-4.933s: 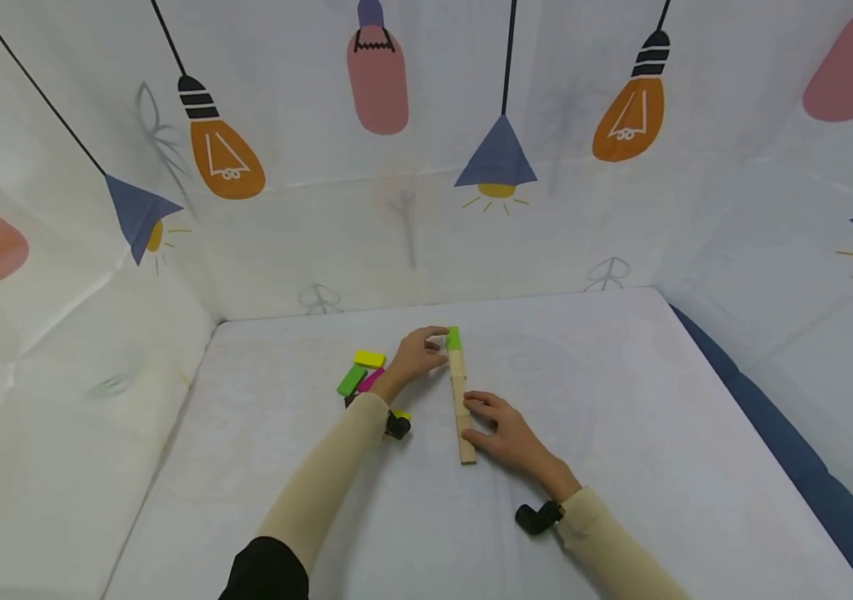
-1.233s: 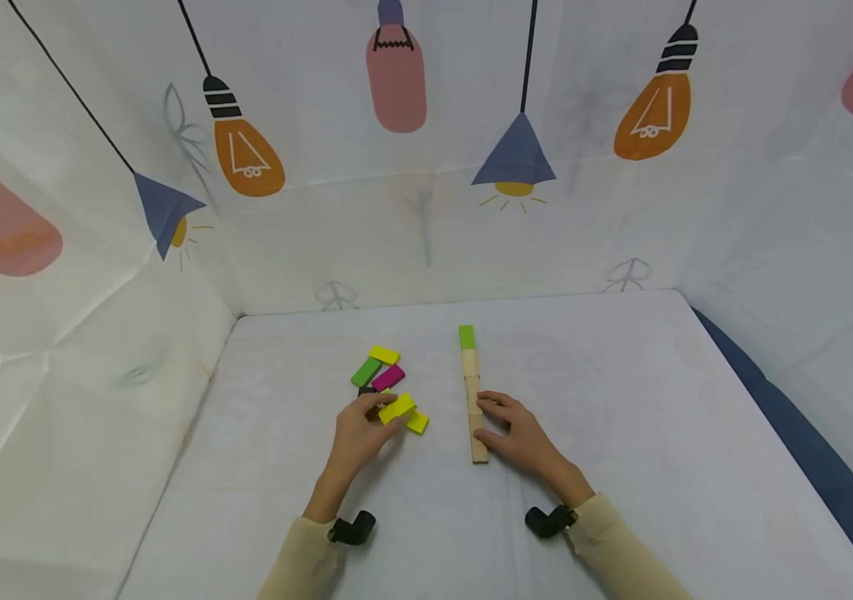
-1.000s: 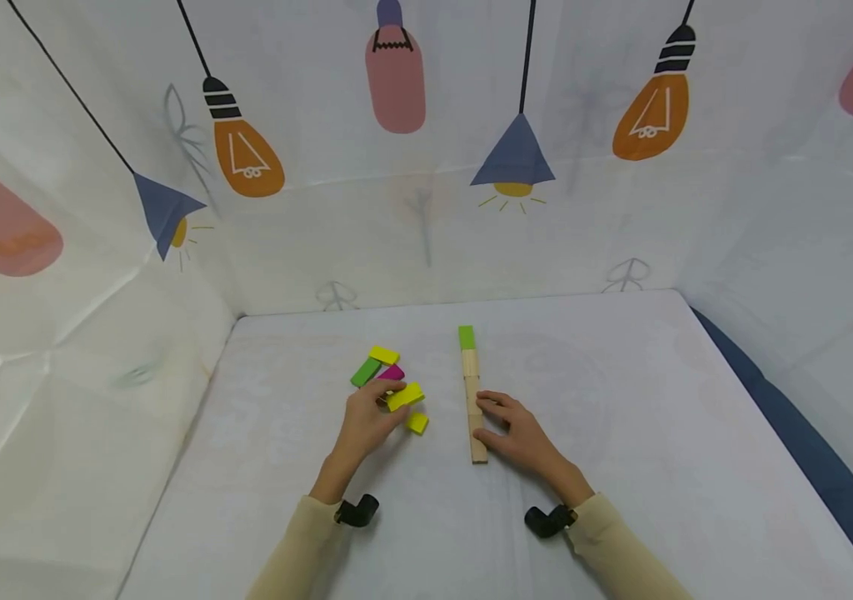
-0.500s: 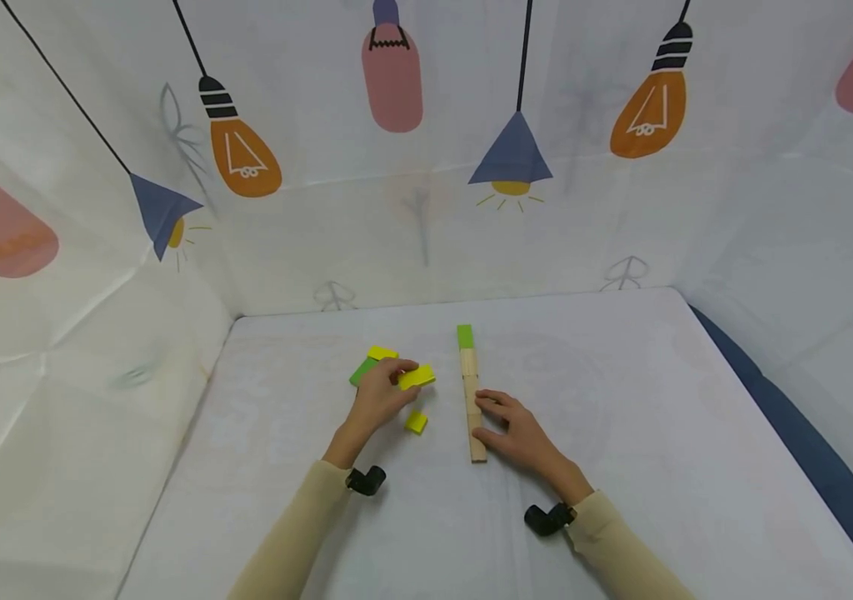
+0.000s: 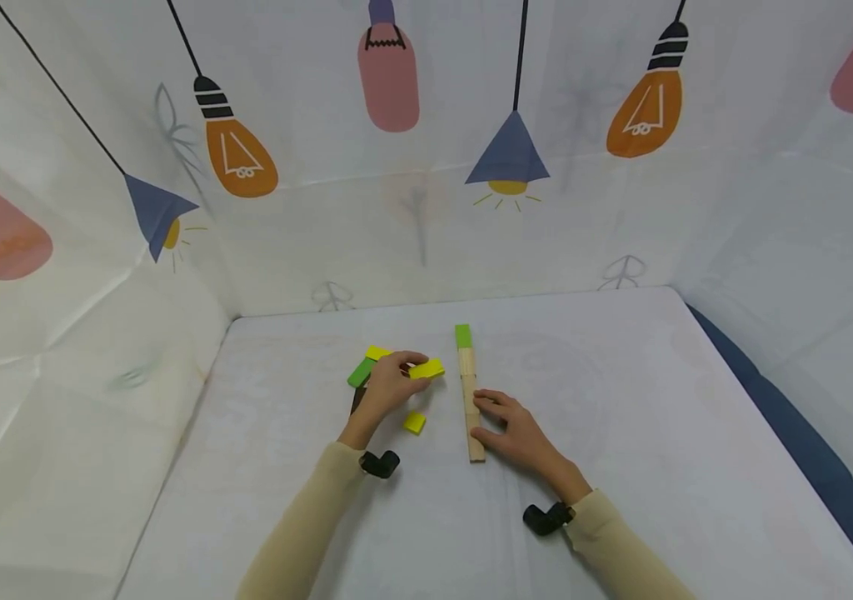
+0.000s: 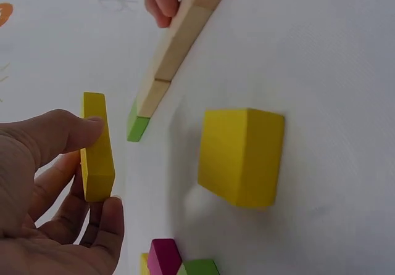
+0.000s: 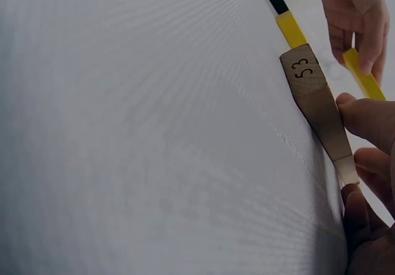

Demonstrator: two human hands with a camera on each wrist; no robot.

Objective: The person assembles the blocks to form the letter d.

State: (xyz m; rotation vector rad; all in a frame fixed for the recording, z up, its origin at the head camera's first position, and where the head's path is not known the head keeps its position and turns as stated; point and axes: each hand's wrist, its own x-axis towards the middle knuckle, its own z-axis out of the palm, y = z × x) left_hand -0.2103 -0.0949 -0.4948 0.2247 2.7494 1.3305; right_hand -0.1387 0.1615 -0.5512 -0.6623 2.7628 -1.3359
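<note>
My left hand (image 5: 387,385) pinches a yellow wooden block (image 6: 99,145) between thumb and fingers, raised above the table just left of a straight row. That row consists of plain wooden blocks (image 5: 467,365) laid end to end, with a light green block (image 5: 463,336) at the far end. In the right wrist view the number 53 marks the near end block (image 7: 302,70). Relaxed fingers of my right hand (image 5: 512,429) rest against the row's right side near its closer end. Another yellow block (image 5: 415,422) lies between the hands.
Left of the row lie loose blocks: a green one (image 5: 361,372), a yellow one (image 5: 377,352) and a dark one (image 5: 357,399), partly behind my left hand. A magenta block (image 6: 163,256) shows in the left wrist view. Printed white cloth (image 5: 426,225) encloses the table's back.
My left hand left the light green end block, took a yellow block from the loose pile and carried it away and rightward, close to the row. My right hand stayed at the row.
</note>
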